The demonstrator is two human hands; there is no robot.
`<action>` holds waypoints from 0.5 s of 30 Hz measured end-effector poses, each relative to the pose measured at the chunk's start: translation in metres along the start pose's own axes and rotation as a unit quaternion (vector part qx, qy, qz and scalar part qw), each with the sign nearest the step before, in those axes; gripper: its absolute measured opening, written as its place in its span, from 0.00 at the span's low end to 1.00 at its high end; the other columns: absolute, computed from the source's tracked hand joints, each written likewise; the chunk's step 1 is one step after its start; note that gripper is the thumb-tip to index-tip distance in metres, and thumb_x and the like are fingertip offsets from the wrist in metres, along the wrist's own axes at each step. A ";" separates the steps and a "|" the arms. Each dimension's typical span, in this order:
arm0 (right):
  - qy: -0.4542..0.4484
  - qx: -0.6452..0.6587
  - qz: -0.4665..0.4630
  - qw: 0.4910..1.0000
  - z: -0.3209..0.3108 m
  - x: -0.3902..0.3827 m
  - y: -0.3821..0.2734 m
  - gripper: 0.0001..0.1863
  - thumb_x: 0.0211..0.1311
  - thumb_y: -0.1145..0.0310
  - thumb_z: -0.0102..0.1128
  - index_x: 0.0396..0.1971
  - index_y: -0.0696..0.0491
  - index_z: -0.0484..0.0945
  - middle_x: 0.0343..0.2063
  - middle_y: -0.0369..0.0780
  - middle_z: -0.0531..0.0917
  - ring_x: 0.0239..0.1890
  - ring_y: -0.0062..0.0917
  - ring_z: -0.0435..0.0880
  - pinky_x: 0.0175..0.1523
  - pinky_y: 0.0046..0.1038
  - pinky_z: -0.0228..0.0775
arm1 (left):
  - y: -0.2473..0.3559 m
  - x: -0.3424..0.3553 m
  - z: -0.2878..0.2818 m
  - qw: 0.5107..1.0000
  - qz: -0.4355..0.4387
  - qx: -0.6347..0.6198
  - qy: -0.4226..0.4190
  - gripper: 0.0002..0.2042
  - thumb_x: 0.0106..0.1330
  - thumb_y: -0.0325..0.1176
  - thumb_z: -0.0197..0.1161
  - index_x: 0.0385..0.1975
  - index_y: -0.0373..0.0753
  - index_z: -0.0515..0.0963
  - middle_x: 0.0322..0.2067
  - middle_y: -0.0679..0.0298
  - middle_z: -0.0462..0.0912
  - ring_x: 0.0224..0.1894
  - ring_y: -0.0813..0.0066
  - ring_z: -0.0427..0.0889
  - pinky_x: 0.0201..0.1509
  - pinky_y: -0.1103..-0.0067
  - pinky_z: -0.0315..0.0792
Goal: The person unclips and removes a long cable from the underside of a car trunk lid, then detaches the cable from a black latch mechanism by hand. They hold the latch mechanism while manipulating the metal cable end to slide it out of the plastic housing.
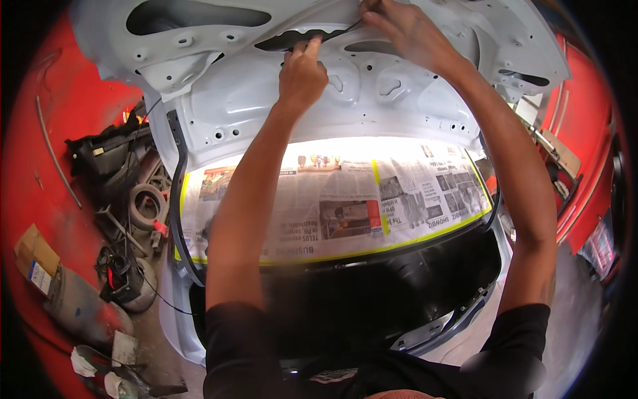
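Note:
A raised white car lid panel (266, 100) with cut-out openings spans the top of the view. My left hand (304, 76) is up against it, fingertips at the rim of a long dark opening (282, 42). The fingers are bent and close together; what lies under their tips is hidden. Further right and higher, my right hand (409, 33) is closed round the end of a thin dark rod (351, 28). The rod slants down toward my left fingertips and the opening. The right hand is slightly blurred, and its upper edge is near the picture's rim.
Newspaper (299, 206) edged with yellow tape covers the glass below the lid. A black panel (372, 286) lies nearer me. On the left are a red car body (46, 179), a tape roll (147, 205) and a grey cylinder tank (90, 299). Another red panel (588, 146) stands right.

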State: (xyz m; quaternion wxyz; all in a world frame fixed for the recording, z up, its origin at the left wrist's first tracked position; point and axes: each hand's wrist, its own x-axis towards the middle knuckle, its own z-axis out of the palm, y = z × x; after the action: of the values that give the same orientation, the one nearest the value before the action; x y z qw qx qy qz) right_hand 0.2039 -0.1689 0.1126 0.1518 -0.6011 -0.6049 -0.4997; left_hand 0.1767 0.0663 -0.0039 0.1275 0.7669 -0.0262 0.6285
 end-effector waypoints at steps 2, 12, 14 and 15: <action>0.006 0.025 -0.016 1.000 -0.006 -0.002 0.001 0.13 0.76 0.63 0.53 0.47 0.58 0.76 0.39 0.53 0.83 0.43 0.50 0.82 0.48 0.44 0.75 | 0.000 0.002 -0.001 1.000 0.008 -0.013 0.000 0.27 0.64 0.26 0.55 0.66 0.44 0.74 0.60 0.48 0.75 0.57 0.43 0.76 0.63 0.58 0.73; 0.018 -0.015 -0.024 0.999 -0.045 -0.013 0.004 0.15 0.73 0.61 0.54 0.48 0.58 0.76 0.37 0.55 0.83 0.41 0.53 0.82 0.46 0.46 0.74 | 0.009 0.003 -0.009 0.989 0.015 0.148 0.020 0.23 0.66 0.29 0.57 0.63 0.44 0.76 0.57 0.42 0.75 0.54 0.40 0.77 0.57 0.55 0.74; 0.016 -0.008 -0.013 1.000 -0.050 -0.016 0.003 0.16 0.73 0.61 0.53 0.48 0.58 0.76 0.37 0.55 0.83 0.42 0.53 0.82 0.47 0.46 0.74 | 0.011 0.003 -0.007 0.991 0.018 0.129 0.012 0.23 0.67 0.30 0.58 0.63 0.43 0.76 0.56 0.42 0.75 0.54 0.41 0.76 0.58 0.55 0.74; 0.045 0.010 -0.043 0.998 -0.052 -0.016 0.002 0.17 0.73 0.61 0.53 0.48 0.59 0.76 0.38 0.55 0.83 0.43 0.53 0.82 0.49 0.46 0.74 | 0.012 0.004 -0.007 0.994 0.016 0.110 0.006 0.23 0.67 0.31 0.59 0.63 0.43 0.76 0.55 0.43 0.76 0.54 0.42 0.76 0.59 0.56 0.73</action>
State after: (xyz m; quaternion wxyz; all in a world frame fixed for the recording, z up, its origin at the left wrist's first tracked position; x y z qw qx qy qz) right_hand 0.1881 -0.2191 0.1244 0.1628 -0.5501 -0.6276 -0.5263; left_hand 0.1690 0.0570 0.0034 0.0324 0.7721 0.0318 0.6339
